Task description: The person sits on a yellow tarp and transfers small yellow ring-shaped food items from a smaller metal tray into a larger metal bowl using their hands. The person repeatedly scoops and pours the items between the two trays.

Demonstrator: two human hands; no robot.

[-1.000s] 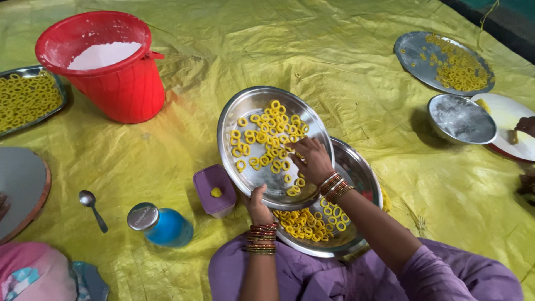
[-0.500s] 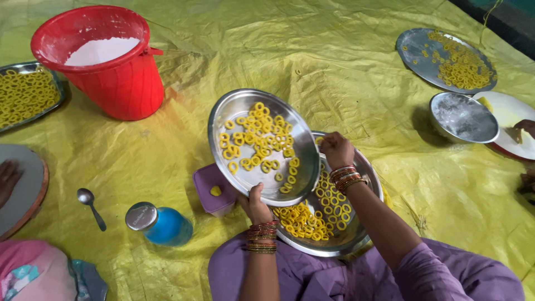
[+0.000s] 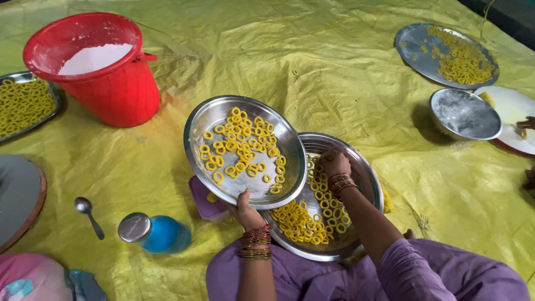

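Note:
My left hand [image 3: 245, 207] grips the near rim of a round steel plate [image 3: 200, 131], held tilted above the sheet and dotted with small yellow dough rings [image 3: 241, 149]. That plate overlaps a second steel plate [image 3: 369, 184] resting in front of my lap, with a heap of yellow rings [image 3: 304, 222] in it. My right hand [image 3: 334, 163] is curled inside the lower plate, just past the raised plate's right edge; whether it holds rings is hidden. A small purple lidded box [image 3: 202, 202] peeks out under the raised plate.
A red bucket of white flour [image 3: 120, 92] stands far left. Beside it is a tray of rings [image 3: 22, 103]. A spoon [image 3: 88, 213] and blue jar [image 3: 156, 233] lie near left. Far right: a ring plate [image 3: 415, 44], a floured steel bowl [image 3: 465, 114], a white plate [image 3: 515, 106].
My right hand left the raised plate and dropped into the lower one. The raised plate swung left and flatter, and its rings gathered toward its middle.

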